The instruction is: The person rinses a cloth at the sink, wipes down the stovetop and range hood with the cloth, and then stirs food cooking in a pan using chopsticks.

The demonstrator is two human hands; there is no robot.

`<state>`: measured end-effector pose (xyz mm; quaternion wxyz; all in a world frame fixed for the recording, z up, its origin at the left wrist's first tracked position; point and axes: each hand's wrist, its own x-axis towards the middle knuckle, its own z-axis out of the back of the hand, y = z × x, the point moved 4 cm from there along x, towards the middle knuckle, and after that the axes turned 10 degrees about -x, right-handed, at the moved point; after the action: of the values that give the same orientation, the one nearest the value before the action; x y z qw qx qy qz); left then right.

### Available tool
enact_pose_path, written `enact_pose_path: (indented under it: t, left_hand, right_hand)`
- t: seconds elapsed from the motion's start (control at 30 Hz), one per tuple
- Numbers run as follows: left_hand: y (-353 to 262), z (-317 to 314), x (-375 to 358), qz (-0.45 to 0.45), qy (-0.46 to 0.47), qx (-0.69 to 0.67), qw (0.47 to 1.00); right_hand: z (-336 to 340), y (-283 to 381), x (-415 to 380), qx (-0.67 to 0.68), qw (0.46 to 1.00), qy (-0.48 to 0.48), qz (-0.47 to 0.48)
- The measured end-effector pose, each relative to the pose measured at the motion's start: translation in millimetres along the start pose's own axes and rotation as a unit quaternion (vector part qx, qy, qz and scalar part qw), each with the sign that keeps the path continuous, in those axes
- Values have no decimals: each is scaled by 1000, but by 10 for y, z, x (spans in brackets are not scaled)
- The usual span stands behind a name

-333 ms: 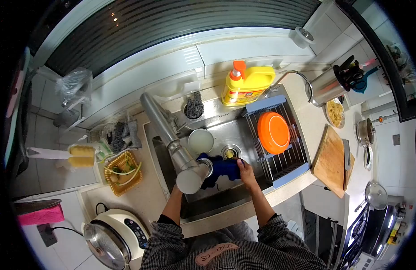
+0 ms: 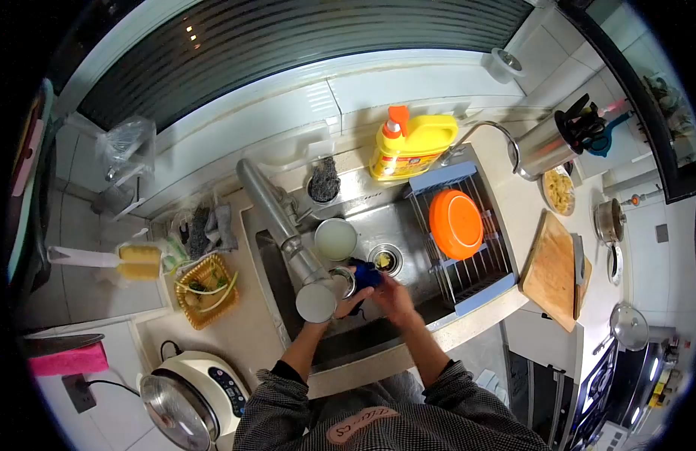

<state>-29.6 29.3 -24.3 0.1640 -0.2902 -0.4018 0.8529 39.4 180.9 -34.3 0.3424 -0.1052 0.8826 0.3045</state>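
Note:
In the sink (image 2: pixel 404 225), a bunched dark blue cloth (image 2: pixel 366 275) is gripped between my two hands, close to the faucet (image 2: pixel 316 302). My left hand (image 2: pixel 353 300) is closed on its lower left side, partly hidden by the faucet head. On the cloth's right side, my right hand (image 2: pixel 394 299) has its fingers wrapped against it. A bowl of cloudy liquid (image 2: pixel 336 239) sits just above the cloth, and the drain (image 2: pixel 385 259) with yellowish scraps lies to the right of that bowl.
An orange bowl (image 2: pixel 456 224) lies in the rack at the sink's right. Behind the sink stands a yellow bottle (image 2: pixel 414 147). A yellow basket (image 2: pixel 206 291) and a cooker (image 2: pixel 194 398) are at left. A knife (image 2: pixel 579 274) rests on the cutting board (image 2: pixel 549 263) at right.
My right hand has moved left toward my left hand, which now shows beside the faucet. The blue cloth, spread out before, is bunched smaller between them.

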Motion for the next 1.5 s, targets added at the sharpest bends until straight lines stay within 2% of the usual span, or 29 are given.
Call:
enact_pose_path:
  t: [0.03,0.13,0.17,0.23,0.27,0.3,0.37,0.4,0.47,0.5,0.57,0.6,0.67,0.7,0.73,0.77,0.83,0.9,0.93,0.97,1.0,1.1,1.13,1.2,1.27,1.3,1.37,1.43,1.5]
  left_hand:
    - [-71,-87,6,-129,-76,48,988]
    - [30,-301,46,-69,-169,-103,978]
    - [85,-355,46,-56,-210,-202,955]
    - [-194,-348,-62,-123,-182,-109,970]
    - [-544,-303,-202,-119,-37,-5,992]
    - [-895,-253,-383,-137,108,89,981]
    - [-551,-418,-224,-138,13,19,990]
    - [-195,-511,-24,-118,-83,-30,989]
    - [302,-597,246,-38,-205,-112,972]
    - [291,-548,305,-14,-238,-137,961]
    - [103,-582,162,6,-183,-287,940]
    - [-257,-553,-53,-69,-160,-111,979]
    - [-253,-775,-191,-127,-195,-94,968]
    - [-260,-711,-103,-147,-163,-49,974]
    - [-69,-683,101,-140,-228,-204,942]
    - [92,-607,231,-78,-239,-250,935]
    - [135,-486,334,73,-219,-348,908]
    - [-434,-453,6,173,-134,-411,885]
    - [-700,-505,-176,198,-103,-408,885]
    - [-331,-693,-80,114,-130,-311,935]
    - [44,-896,0,37,-171,-200,964]
    - [121,-584,215,16,-163,-192,968]
    - [169,-558,255,39,-170,-234,956]
    - [88,-636,187,42,-174,-267,947]
    - [-326,-721,-155,-90,-194,-175,961]
    - [-638,-541,-284,-113,-222,-163,955]
    - [-245,-548,-110,-79,-189,-180,962]
    - [330,-514,72,15,-135,-263,955]
    - [647,-454,101,119,-57,-395,909]
  right_hand:
    - [-62,-217,71,76,993,88,22]
    - [-207,-475,44,78,992,94,-12]
    - [-180,-536,95,127,987,42,-92]
    - [-217,-566,90,176,969,-10,-173]
    - [-455,-322,-30,130,970,201,48]
    - [-399,-300,45,138,943,288,91]
    - [-32,-699,327,94,982,162,19]
    - [70,-906,368,23,999,19,-26]
    - [172,-1185,420,-54,993,-103,-28]
    - [56,-968,365,-58,993,-104,-28]
    - [-181,-722,282,88,992,-14,-87]
    - [316,-845,659,17,992,120,34]
    - [280,-792,606,161,953,250,62]
    - [184,-777,497,120,978,170,27]
    - [56,-739,353,80,992,92,-15]
    - [-151,-705,172,-65,995,-79,-18]
    - [-112,-735,193,-38,997,-57,22]
    - [42,-757,410,94,994,19,-59]
    - [261,-792,538,133,985,112,-14]
    - [480,-825,647,172,963,206,23]
    - [327,-785,524,75,986,122,79]
    - [-149,-719,76,-13,999,-22,46]
    - [226,-1051,357,-101,992,-51,51]
    - [-181,-568,159,-52,997,-62,-11]
    - [240,-635,489,-26,993,32,111]
    - [163,-627,466,-22,993,32,112]
    - [17,-547,254,-34,997,-65,-36]
    - [-114,-342,93,-107,991,-86,12]
    - [-164,-205,23,-367,929,-45,7]
